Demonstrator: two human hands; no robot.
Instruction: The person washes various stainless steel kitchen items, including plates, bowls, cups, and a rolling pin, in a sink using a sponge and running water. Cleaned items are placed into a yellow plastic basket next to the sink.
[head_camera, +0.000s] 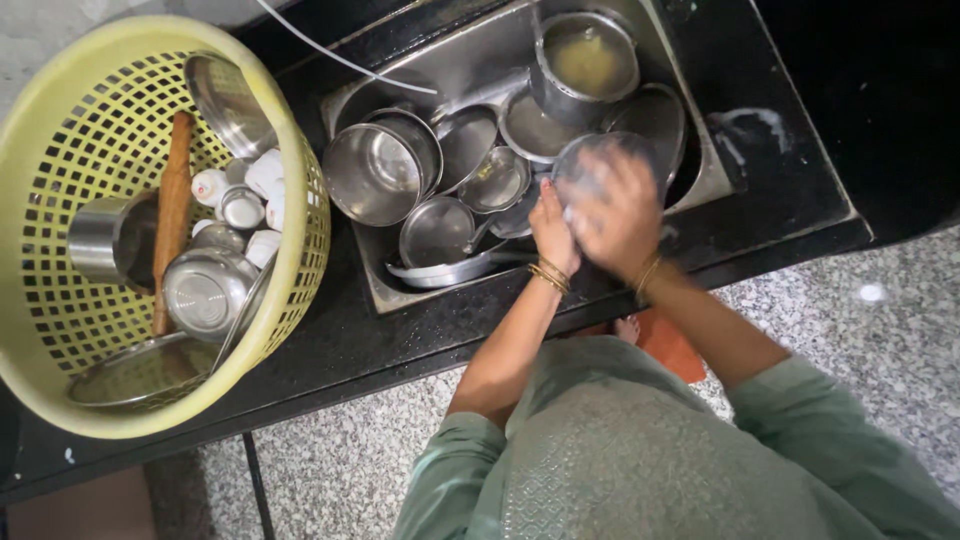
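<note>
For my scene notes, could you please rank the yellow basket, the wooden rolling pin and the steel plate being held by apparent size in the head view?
1. Yellow basket, by far the largest.
2. Wooden rolling pin and steel plate: unsure; the pin looks longer, the plate wider and partly hidden by the right hand.

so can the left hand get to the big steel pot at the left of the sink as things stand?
Probably yes. The left hand is on the steel plate that the right hand rubs. The big steel pot lies open-side up in the sink to its left, with only low dishes between them.
</note>
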